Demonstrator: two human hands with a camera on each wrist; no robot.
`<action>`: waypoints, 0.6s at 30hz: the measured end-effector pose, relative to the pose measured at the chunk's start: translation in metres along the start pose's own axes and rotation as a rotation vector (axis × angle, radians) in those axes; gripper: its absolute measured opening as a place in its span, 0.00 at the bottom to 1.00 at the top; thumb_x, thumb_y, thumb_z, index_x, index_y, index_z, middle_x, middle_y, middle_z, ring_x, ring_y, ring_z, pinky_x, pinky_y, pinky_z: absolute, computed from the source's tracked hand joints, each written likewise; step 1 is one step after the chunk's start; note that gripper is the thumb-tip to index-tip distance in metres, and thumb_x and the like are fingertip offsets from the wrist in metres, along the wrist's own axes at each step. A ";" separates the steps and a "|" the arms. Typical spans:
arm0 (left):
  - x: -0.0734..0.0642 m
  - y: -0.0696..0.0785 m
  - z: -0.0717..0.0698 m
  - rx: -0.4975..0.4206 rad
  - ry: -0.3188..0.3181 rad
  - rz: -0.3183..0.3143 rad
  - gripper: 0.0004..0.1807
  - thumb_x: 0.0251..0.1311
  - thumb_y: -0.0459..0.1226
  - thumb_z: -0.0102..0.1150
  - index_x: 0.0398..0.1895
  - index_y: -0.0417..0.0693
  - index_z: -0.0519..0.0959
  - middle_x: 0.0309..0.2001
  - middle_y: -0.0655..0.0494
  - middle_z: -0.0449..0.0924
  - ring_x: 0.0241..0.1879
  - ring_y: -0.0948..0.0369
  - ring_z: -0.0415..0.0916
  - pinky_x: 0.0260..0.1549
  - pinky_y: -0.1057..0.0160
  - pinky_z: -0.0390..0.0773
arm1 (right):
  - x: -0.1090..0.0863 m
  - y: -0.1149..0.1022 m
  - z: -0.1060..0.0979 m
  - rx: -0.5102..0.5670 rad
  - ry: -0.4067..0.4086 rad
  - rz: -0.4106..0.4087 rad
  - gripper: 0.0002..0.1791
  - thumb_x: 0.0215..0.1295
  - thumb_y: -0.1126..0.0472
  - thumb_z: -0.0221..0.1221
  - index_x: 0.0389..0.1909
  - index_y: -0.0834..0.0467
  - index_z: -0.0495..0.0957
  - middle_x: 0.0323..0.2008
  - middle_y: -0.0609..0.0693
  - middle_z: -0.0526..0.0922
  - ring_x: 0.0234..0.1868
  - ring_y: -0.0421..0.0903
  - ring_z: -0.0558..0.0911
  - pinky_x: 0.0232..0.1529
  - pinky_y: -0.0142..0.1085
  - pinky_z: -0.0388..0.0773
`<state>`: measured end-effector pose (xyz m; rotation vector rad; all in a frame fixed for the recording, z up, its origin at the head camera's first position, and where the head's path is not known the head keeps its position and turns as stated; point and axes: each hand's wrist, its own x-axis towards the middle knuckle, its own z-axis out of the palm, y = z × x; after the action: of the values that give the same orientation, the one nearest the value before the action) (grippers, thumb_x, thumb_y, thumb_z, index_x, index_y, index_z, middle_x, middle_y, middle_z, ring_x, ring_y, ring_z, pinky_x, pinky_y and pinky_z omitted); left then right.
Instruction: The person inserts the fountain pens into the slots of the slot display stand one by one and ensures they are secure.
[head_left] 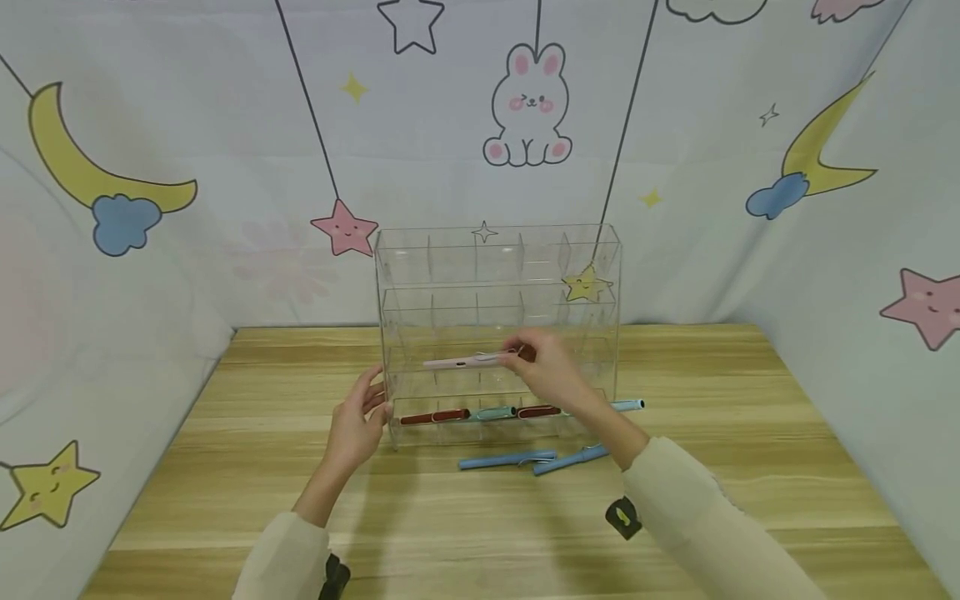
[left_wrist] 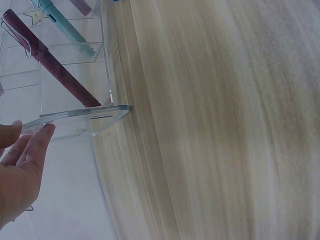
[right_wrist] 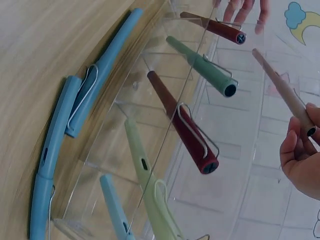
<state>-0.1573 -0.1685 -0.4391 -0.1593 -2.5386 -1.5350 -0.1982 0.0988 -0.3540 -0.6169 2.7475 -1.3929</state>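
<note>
A clear acrylic rack (head_left: pixel 450 310) with stepped tiers and dividers stands on the table. My right hand (head_left: pixel 551 371) pinches a pale pink pen (head_left: pixel 457 362) by its capped end, in front of a middle tier. Against the rack's left side panel (left_wrist: pixel 75 114) rests my left hand (head_left: pixel 354 429), its fingers fairly straight. Along the lowest tier lie a dark red pen (right_wrist: pixel 215 27), a green pen (right_wrist: pixel 205 70), another dark red pen (right_wrist: pixel 182 122), a light green pen (right_wrist: pixel 147 180) and a light blue pen (head_left: pixel 628 405).
Two blue pens, one blue pen (head_left: pixel 495 460) and a second blue pen (head_left: pixel 570 460), lie on the wooden table (head_left: pixel 487 533) before the rack. Behind hangs a white curtain (head_left: pixel 225 167) printed with stars, moons and a rabbit.
</note>
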 end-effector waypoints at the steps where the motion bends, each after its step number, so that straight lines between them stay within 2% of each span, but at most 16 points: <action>1: 0.000 0.000 0.000 0.000 0.000 0.000 0.31 0.57 0.21 0.51 0.65 0.36 0.58 0.52 0.29 0.70 0.51 0.41 0.71 0.45 0.53 0.78 | 0.001 0.000 0.002 0.004 0.000 -0.003 0.07 0.61 0.61 0.59 0.37 0.61 0.79 0.26 0.49 0.77 0.24 0.43 0.72 0.21 0.33 0.71; 8: 0.000 -0.001 0.001 0.001 0.008 0.014 0.31 0.57 0.20 0.51 0.65 0.36 0.58 0.51 0.29 0.71 0.51 0.41 0.71 0.43 0.53 0.78 | 0.006 -0.005 0.014 -0.022 0.032 -0.081 0.05 0.59 0.64 0.60 0.35 0.62 0.79 0.26 0.49 0.76 0.24 0.42 0.72 0.21 0.31 0.71; 14: 0.000 -0.001 0.001 -0.001 0.013 0.024 0.31 0.56 0.20 0.51 0.64 0.35 0.58 0.51 0.29 0.71 0.50 0.40 0.72 0.45 0.52 0.77 | 0.008 -0.012 0.021 0.065 0.025 -0.022 0.07 0.61 0.66 0.58 0.40 0.62 0.78 0.30 0.50 0.76 0.28 0.43 0.73 0.26 0.31 0.73; 18: 0.000 -0.001 0.002 0.001 0.018 0.024 0.31 0.56 0.20 0.51 0.64 0.35 0.58 0.51 0.29 0.71 0.50 0.41 0.72 0.44 0.52 0.78 | 0.010 -0.014 0.027 0.097 0.031 -0.036 0.08 0.61 0.67 0.57 0.41 0.63 0.78 0.31 0.51 0.78 0.29 0.43 0.75 0.27 0.32 0.74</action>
<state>-0.1572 -0.1675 -0.4407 -0.1749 -2.5146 -1.5188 -0.1976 0.0670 -0.3574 -0.6486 2.6854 -1.5460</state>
